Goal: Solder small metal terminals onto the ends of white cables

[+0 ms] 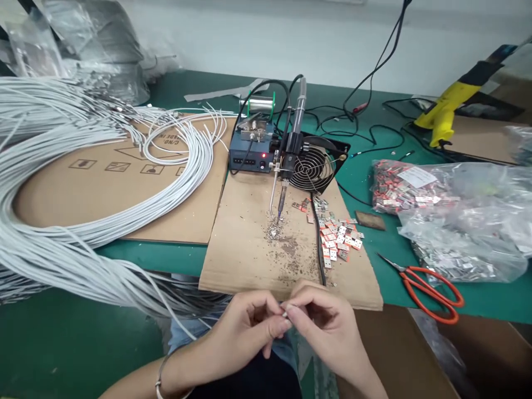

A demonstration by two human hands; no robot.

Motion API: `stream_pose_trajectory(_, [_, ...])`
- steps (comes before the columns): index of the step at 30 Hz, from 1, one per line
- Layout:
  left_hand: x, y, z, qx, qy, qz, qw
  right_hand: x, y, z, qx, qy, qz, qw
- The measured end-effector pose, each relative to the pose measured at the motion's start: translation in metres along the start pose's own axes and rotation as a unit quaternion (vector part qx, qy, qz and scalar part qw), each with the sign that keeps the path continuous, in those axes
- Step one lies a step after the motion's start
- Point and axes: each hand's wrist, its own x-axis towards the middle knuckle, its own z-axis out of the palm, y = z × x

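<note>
My left hand [258, 327] and my right hand [321, 321] meet in front of the cardboard's near edge, fingertips pinched together. Between them shows a small whitish piece [285, 314], mostly covered by the fingers; its kind is not clear. Beyond the hands, a soldering iron [284, 197] is held in a stand, tip down over a small heap of solder bits [274, 230]. To the right of the heap lie several loose USB connector shells [338, 238] with orange parts. From a large bundle of white cables [124, 221] at the left, one strand runs down behind my left forearm.
A blue soldering unit [250, 155] with a red light, a solder spool [261, 103] and a black fan [313, 169] stand behind. Orange-handled scissors [432, 291] lie right, by plastic bags of connectors [415, 185]. A yellow tool [453, 105] sits at the back right.
</note>
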Motion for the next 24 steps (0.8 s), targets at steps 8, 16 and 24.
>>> stream_pose_trajectory(8, [-0.004, 0.011, -0.006, 0.022, 0.022, 0.021, 0.999, 0.013, 0.001, -0.009, 0.159, 0.086, -0.024, 0.983])
stream_pose_trajectory(16, [0.0, 0.01, -0.01, -0.125, 0.013, -0.049, 0.991, 0.009, -0.003, -0.004, -0.044, -0.026, -0.011, 0.999])
stream_pose_trajectory(24, [-0.002, 0.016, -0.018, -0.043, -0.041, -0.069, 0.996, 0.019, -0.014, -0.011, -0.053, -0.09, 0.011, 0.994])
